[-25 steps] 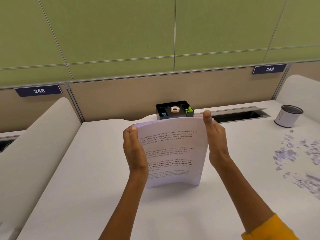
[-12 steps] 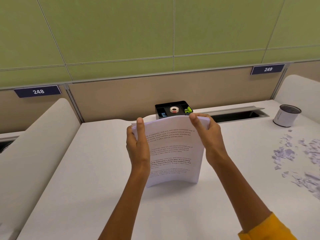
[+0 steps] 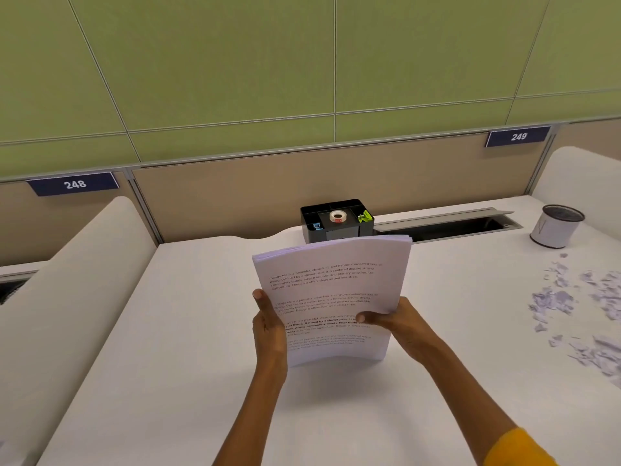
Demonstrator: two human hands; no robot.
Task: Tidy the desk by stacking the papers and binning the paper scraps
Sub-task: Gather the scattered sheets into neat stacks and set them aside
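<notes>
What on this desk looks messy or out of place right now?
Torn paper scraps lie scattered over the right side of the desk, outside the small bin beyond them. The paper stack, stood on edge between the left hand and right hand, has uneven top edges.

1. Just past my grip, at the back of the desk (image 3: pixel 174 331), sits a black box (image 3: pixel 337 220) with small slots.
2. In the box is a white roll of tape (image 3: pixel 338 216), with a green clip (image 3: pixel 365 216) to its right and a little blue thing (image 3: pixel 317 226) to its left.
3. To the right of the box is a long open slot (image 3: pixel 450 225) in the desk with a grey lid.
4. Behind it all is a tan panel (image 3: pixel 235 193) under a green wall (image 3: pixel 235 62).
5. A blue sign reading 248 (image 3: pixel 74 184) is far to my left, and one reading 249 (image 3: pixel 518 136) is far to my right.
</notes>
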